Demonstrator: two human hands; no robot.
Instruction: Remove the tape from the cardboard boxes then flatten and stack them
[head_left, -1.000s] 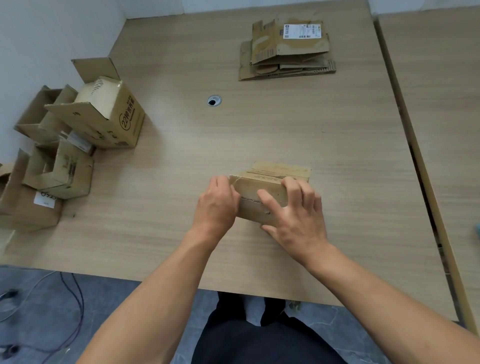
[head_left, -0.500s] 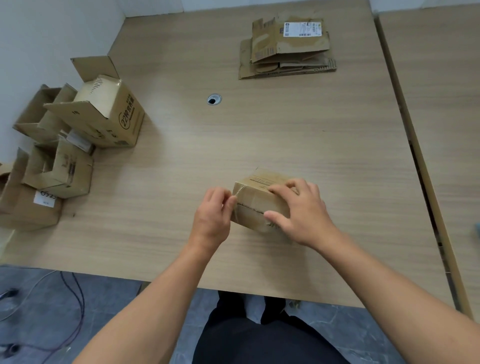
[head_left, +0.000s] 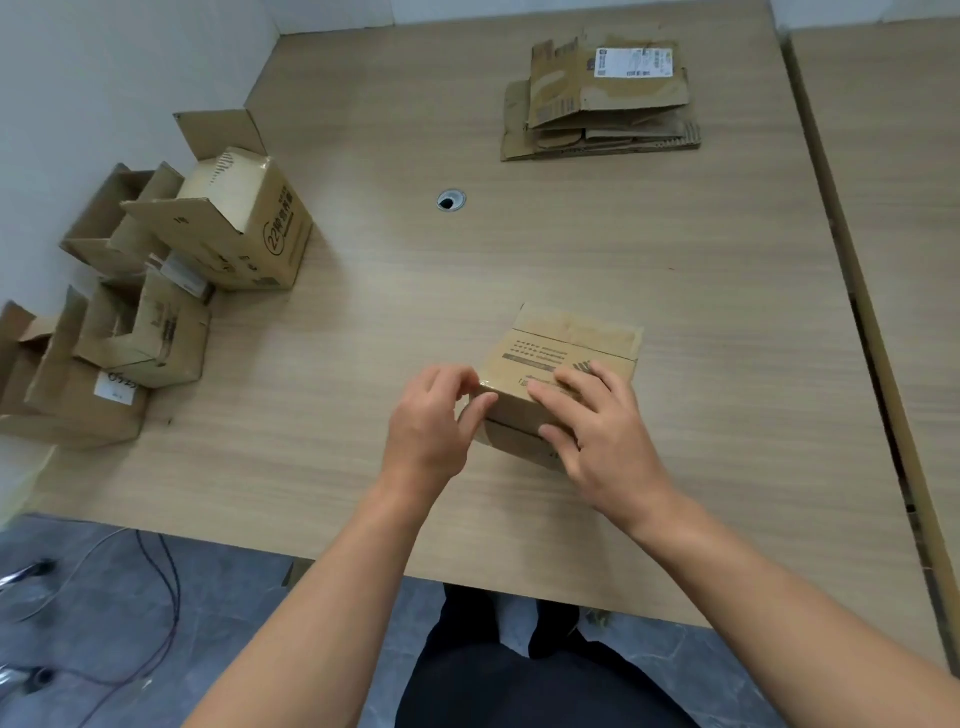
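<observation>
A small brown cardboard box with printed text lies on the wooden table near its front edge. My right hand grips its near right side, fingers on top and thumb on the front face. My left hand pinches the clear tape at the box's near left corner between thumb and fingers. A stack of flattened boxes lies at the far side of the table. Several unflattened boxes are piled at the left edge.
A round cable hole sits in the table between the piles. A second table adjoins on the right. Cables lie on the grey floor at the lower left. My legs show below the table edge.
The box has been tipped back so its printed face points up. My left hand has shifted from the box's left end to its near left corner, pinching the tape.
</observation>
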